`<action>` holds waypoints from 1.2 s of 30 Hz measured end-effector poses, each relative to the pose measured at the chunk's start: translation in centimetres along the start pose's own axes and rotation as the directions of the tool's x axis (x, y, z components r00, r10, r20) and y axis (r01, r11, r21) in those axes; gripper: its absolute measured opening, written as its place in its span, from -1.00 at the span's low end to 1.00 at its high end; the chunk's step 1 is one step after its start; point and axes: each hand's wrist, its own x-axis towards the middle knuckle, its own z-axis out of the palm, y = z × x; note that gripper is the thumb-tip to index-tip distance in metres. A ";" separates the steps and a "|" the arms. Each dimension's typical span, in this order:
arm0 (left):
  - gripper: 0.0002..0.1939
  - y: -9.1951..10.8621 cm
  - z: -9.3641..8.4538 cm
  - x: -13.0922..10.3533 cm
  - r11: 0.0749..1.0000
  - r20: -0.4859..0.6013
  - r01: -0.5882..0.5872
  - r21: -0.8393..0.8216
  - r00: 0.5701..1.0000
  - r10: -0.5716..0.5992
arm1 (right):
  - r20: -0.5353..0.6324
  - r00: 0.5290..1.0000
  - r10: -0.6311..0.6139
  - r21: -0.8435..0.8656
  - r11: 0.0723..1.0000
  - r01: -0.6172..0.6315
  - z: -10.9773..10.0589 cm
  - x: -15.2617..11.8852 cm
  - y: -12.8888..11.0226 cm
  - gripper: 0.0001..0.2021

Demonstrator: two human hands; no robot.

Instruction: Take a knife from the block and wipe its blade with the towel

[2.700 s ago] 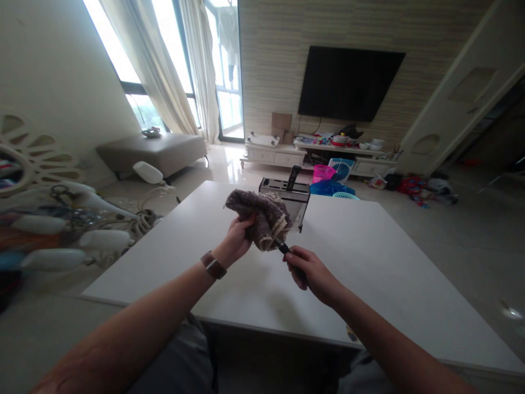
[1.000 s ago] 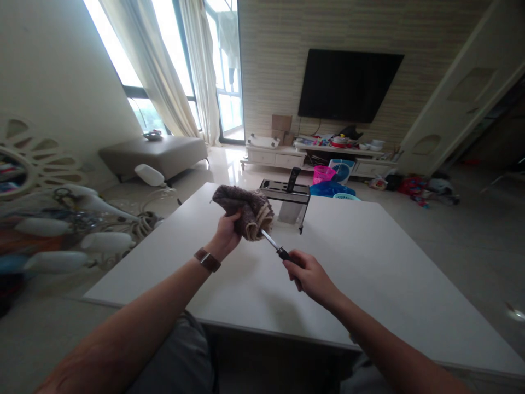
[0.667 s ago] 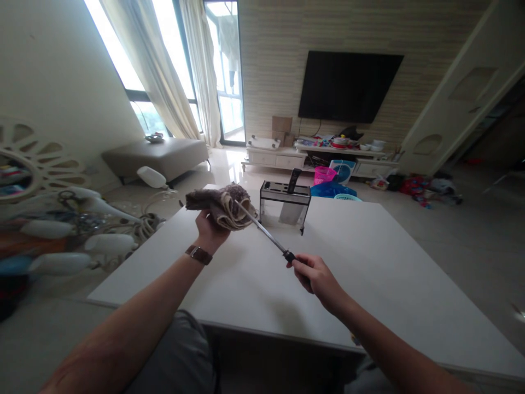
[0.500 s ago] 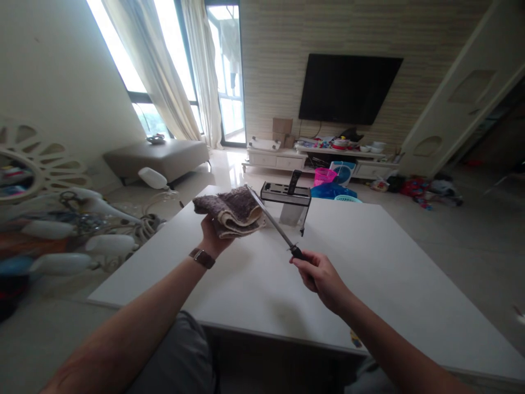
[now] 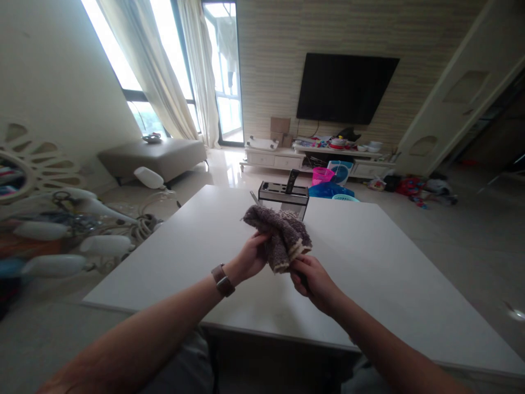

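Observation:
My left hand (image 5: 252, 256) grips a folded grey-brown cloth (image 5: 281, 232) with a pale underside. The cloth is folded around a honing steel, whose metal tip (image 5: 254, 196) pokes out at the far left. Most of the rod is hidden under the cloth. Closed around the black handle of the steel is my right hand (image 5: 314, 279), just at the near right edge of the cloth. Behind the cloth, a knife block (image 5: 283, 191) stands on the white table (image 5: 369, 262), with one black handle (image 5: 292, 181) upright in it.
White lamp shades (image 5: 104, 246) and tangled fittings crowd the floor left of the table. Beyond its far edge are a pink basket (image 5: 322, 175) and blue plastic items. Further back stand a low TV cabinet (image 5: 273, 158) and a grey bench (image 5: 156, 156).
My left hand has brought the cloth right and nearer, from beside the rod's tip to over the rod. The steel's bare shaft is now mostly covered. My right hand still holds the handle.

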 end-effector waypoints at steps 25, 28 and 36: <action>-0.86 7.2 -4.0 4.1 0.924 -0.327 -0.382 0.009 0.872 0.364 | 0.017 1.000 -0.009 -0.365 0.931 0.015 0.6 -0.8 -1.0 -0.72; -0.80 8.9 -5.0 4.4 0.917 -0.355 -0.391 -0.085 0.872 0.339 | 0.012 1.000 0.012 -0.382 0.924 -0.006 0.5 -1.1 -0.8 -0.72; -0.69 9.4 -4.1 2.6 0.931 -0.244 -0.300 -0.207 0.938 0.248 | 0.020 0.999 -0.036 -0.047 0.998 0.037 -0.7 -1.0 -0.8 -0.67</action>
